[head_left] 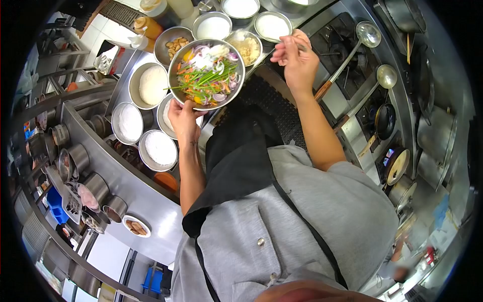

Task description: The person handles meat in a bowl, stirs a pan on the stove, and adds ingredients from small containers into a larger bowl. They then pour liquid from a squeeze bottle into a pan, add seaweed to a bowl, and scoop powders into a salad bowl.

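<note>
My left hand [185, 120] grips the near rim of a metal bowl [240, 83], thumb at the edge. In the bowl lie sliced red onion, green strips, orange shreds and a white powder [202, 59]. To the right, over the gap by the stove, my right hand [298, 60] is raised with its fingers bent together; a thin dark handle seems to show between them, and its far end is hard to make out. A bowl of white powder [272, 26] stands just beyond that hand.
Left of the held bowl are metal pots of white powder [152, 85] and a bowl of brown pieces [173, 43]. Bottles [147, 27] stand behind. Ladles [368, 34] lie across the stove at right, near pans [397, 166]. A plate [136, 226] rests on the left counter.
</note>
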### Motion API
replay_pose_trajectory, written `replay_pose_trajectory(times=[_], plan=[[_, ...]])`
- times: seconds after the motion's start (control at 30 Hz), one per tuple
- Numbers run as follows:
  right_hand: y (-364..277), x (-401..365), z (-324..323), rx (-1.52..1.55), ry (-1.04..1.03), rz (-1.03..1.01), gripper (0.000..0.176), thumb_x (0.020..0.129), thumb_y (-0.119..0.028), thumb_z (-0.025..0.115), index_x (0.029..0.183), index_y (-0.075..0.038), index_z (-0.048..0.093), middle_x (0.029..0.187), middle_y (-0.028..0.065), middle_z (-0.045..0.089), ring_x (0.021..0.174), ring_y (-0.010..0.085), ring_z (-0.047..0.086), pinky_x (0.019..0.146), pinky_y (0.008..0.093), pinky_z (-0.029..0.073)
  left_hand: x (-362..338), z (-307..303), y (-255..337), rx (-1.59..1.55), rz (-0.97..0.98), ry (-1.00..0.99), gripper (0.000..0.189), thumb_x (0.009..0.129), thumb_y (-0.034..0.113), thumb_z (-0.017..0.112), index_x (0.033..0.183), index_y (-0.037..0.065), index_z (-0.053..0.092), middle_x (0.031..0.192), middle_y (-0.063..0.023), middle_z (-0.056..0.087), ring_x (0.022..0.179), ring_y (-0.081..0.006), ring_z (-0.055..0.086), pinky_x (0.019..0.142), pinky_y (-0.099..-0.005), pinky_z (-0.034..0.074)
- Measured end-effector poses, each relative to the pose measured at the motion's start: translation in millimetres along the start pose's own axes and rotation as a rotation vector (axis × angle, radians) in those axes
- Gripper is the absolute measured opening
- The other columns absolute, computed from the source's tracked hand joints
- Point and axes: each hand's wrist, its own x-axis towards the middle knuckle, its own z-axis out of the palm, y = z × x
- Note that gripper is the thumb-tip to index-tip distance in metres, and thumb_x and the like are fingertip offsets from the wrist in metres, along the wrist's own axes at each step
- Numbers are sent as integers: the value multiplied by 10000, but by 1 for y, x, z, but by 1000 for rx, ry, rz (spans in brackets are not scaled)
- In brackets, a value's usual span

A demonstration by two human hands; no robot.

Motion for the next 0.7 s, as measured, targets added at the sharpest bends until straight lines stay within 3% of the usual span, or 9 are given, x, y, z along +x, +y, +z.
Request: replay_pose_trajectory(times=[0.03, 0.1, 0.17, 0.3, 0.37, 0.43, 0.53, 0.7], plan=[[4, 3, 2, -217, 12, -140, 196, 933, -112, 528, 942, 59, 623, 738, 104, 627, 580, 121, 597, 534, 242, 525, 1, 1, -1, -18, -6, -7, 164, 778, -75, 459, 931, -30, 498, 867, -118, 620, 642, -169, 635, 488, -264, 565], [33, 13, -5, -341, -111, -155, 164, 920, -84, 522, 917, 27, 643, 729, 70, 636, 584, 107, 603, 539, 243, 514, 1, 2, -3, -16, -12, -23, 168, 775, -69, 469, 932, -22, 503, 858, -116, 621, 640, -164, 629, 482, -263, 562], [63, 22, -17, -644, -311, -516, 138, 901, -71, 533, 892, 20, 636, 719, 60, 636, 577, 110, 607, 548, 248, 514, -4, 2, -1, -3, -20, -10, 180, 769, -71, 472, 938, -19, 504, 851, -114, 621, 632, -163, 629, 482, -261, 562], [96, 13, -15, -745, -371, -529, 144, 892, -64, 524, 858, 34, 624, 714, 70, 628, 562, 121, 606, 542, 262, 517, -10, -17, 1, 42, 0, 34, 240, 793, -82, 463, 1028, -47, 499, 912, -141, 625, 646, -187, 654, 494, -258, 589], [109, 12, -16, -312, -87, 47, 172, 907, -81, 505, 872, 49, 612, 712, 84, 618, 547, 134, 602, 515, 271, 520, -12, -22, 3, 68, -7, 44, 272, 791, -88, 456, 1057, -49, 496, 933, -146, 627, 655, -189, 657, 497, -256, 590], [112, 18, -21, -44, 42, 201, 205, 935, -124, 508, 889, 62, 583, 710, 104, 584, 552, 161, 597, 519, 272, 530, -16, -25, 4, 60, 0, 53, 284, 790, -89, 455, 1069, -51, 492, 941, -146, 626, 658, -189, 658, 501, -259, 591], [109, 22, -34, 67, 84, 295, 198, 928, -119, 519, 878, 61, 585, 711, 107, 591, 546, 163, 590, 516, 278, 534, -17, -23, 3, 27, 5, 88, 205, 757, -74, 489, 960, -46, 496, 860, -125, 625, 636, -183, 650, 487, -267, 576], [78, 21, -46, 185, 145, 321, 189, 918, -108, 517, 875, 65, 581, 692, 114, 599, 549, 177, 592, 500, 298, 547, -15, -18, 4, 10, 20, 50, 207, 766, -63, 483, 972, -50, 499, 869, -130, 629, 646, -186, 655, 489, -269, 575]])
